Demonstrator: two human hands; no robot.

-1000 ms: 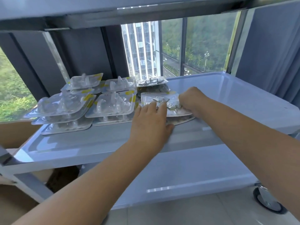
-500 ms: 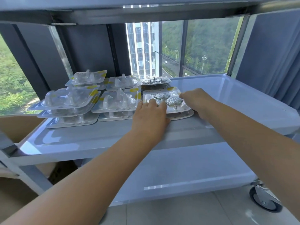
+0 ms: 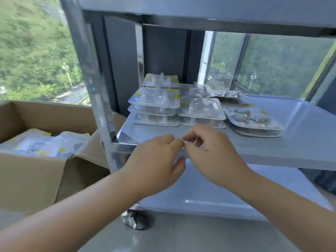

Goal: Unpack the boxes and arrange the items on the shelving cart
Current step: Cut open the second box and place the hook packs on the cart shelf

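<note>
Now both hands hang together just in front of the middle shelf [image 3: 254,151] of the shelving cart, and neither touches a pack. The left hand [image 3: 154,160] has its fingers curled inward and the right hand [image 3: 212,151] brings thumb and fingertips together; if something tiny is pinched between them, I cannot tell, because the frame is blurred. The blister packs [image 3: 200,110] lie in low stacks at the back-left part of this shelf, probably pushed close so that the right part stays free for more. Left of the shelf stands an open cardboard box [image 3: 36,170] with more packs [image 3: 45,144] inside, so I judge the unpacking is not finished
</note>
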